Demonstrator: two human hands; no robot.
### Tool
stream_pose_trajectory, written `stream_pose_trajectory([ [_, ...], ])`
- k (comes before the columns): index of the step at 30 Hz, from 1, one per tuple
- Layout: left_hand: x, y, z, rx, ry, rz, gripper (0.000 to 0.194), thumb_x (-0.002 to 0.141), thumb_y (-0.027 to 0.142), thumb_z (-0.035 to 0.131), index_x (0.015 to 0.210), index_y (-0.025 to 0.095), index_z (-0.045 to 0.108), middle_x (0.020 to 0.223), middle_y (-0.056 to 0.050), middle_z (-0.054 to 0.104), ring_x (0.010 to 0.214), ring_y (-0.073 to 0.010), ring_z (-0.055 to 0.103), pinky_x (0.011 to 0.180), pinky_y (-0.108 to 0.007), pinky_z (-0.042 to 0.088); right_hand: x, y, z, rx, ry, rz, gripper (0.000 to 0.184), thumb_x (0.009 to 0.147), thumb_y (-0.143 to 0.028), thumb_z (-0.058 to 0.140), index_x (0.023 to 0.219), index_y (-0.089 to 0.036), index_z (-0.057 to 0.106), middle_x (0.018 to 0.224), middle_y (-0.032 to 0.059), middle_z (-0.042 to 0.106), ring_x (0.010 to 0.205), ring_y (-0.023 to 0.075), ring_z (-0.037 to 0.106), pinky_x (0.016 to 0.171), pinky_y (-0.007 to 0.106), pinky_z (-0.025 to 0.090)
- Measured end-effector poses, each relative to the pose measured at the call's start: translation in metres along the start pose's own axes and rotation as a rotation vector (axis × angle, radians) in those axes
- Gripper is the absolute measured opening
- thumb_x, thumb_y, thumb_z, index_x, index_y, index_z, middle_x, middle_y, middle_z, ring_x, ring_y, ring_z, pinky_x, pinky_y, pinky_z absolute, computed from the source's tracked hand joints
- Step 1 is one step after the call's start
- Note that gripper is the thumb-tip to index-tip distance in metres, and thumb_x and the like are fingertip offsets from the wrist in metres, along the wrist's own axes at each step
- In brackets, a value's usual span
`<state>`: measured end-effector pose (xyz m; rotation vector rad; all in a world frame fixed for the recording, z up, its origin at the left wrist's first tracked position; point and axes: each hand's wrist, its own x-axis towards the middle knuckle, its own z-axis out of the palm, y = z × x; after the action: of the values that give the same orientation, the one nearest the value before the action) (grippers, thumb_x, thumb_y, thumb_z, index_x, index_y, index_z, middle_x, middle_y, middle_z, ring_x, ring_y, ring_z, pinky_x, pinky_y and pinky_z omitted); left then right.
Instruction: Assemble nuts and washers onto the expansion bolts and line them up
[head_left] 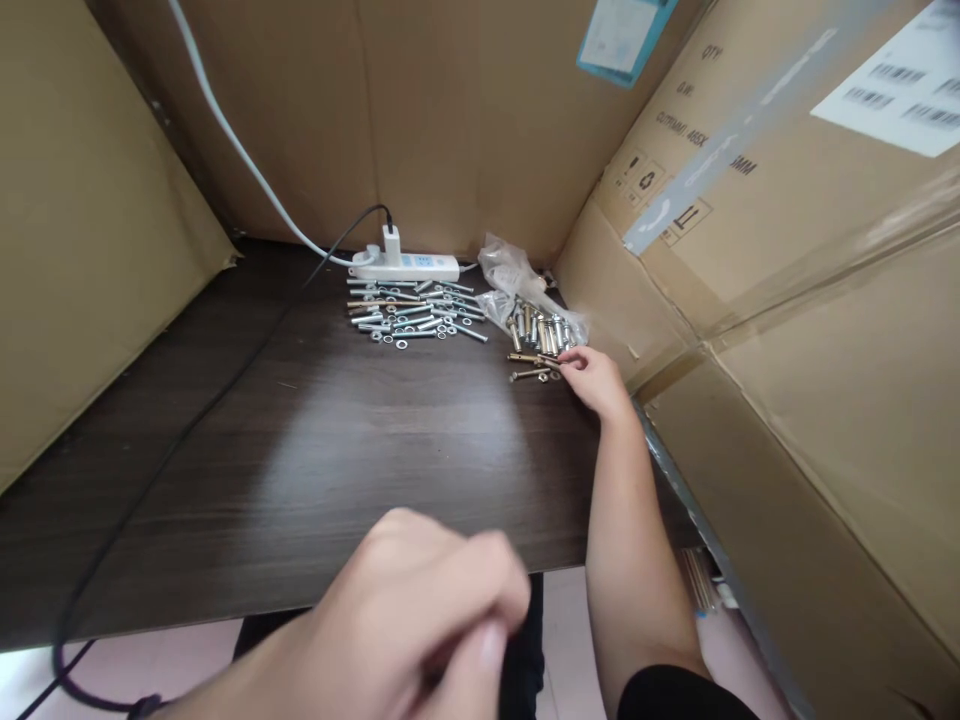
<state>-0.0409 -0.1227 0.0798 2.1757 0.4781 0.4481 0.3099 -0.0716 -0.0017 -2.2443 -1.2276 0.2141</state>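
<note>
Low in the foreground, close to the camera, is my left hand [420,610], slightly blurred. Its fingers are curled in with the thumb against them, and whatever they may hold is hidden. My right hand [592,378] reaches to the right back of the table, its fingertips pinched at the end of a brass-coloured bolt [550,361]. Just in front of that bolt lie a thinner bolt [531,375] and a loose nut [543,378]. Behind them, a pile of expansion bolts [541,328], silver and brass-coloured, spills from a clear plastic bag [514,268].
Silver bolts, nuts and washers [416,312] lie spread before a white power strip [420,267] with a charger plugged in. A black cable [217,400] crosses the dark table [375,450] on the left. Cardboard walls [465,120] enclose the back and both sides.
</note>
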Motion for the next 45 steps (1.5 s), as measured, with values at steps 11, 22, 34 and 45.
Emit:
stream_pose_trajectory([
  [11,0.162,-0.073,0.037,0.478,0.122,-0.201,0.013,0.085,0.027,0.041,0.094,0.023,0.049,0.086,-0.001,0.062,0.072,-0.0187,0.058,0.059,-0.028,0.039,0.001,0.003,0.0,-0.045,-0.061,0.051,0.018,0.066,-0.023,0.057,0.076,-0.019,0.072,0.071,0.0031,0.069,0.064,0.0154,0.057,0.059,0.025,0.039],
  [22,0.202,-0.11,0.052,0.732,0.109,-0.033,0.019,0.088,0.027,0.043,0.104,0.018,0.048,0.104,-0.008,0.054,0.088,-0.0221,0.059,0.071,-0.032,0.049,-0.005,0.001,-0.02,0.043,0.05,0.051,0.027,0.072,-0.029,0.051,0.088,-0.019,0.072,0.068,0.0026,0.068,0.062,0.0164,0.058,0.06,0.026,0.04],
  [34,0.177,-0.122,0.03,0.737,0.098,0.023,0.014,0.091,0.024,0.039,0.094,0.018,0.051,0.095,-0.006,0.056,0.086,-0.0197,0.06,0.072,-0.03,0.048,-0.008,-0.007,-0.016,0.06,-0.106,0.023,0.021,0.071,-0.028,0.052,0.078,-0.019,0.07,0.072,0.0032,0.069,0.067,0.0174,0.06,0.062,0.027,0.04],
  [45,0.1,-0.14,-0.02,0.624,0.139,-0.051,0.019,0.095,0.029,0.033,0.098,0.02,0.049,0.1,-0.003,0.056,0.081,-0.0156,0.059,0.071,-0.028,0.046,-0.028,-0.053,-0.039,0.567,0.317,-0.23,0.018,0.083,-0.031,0.054,0.079,-0.016,0.063,0.074,0.0042,0.062,0.069,0.0158,0.058,0.067,0.031,0.048],
])
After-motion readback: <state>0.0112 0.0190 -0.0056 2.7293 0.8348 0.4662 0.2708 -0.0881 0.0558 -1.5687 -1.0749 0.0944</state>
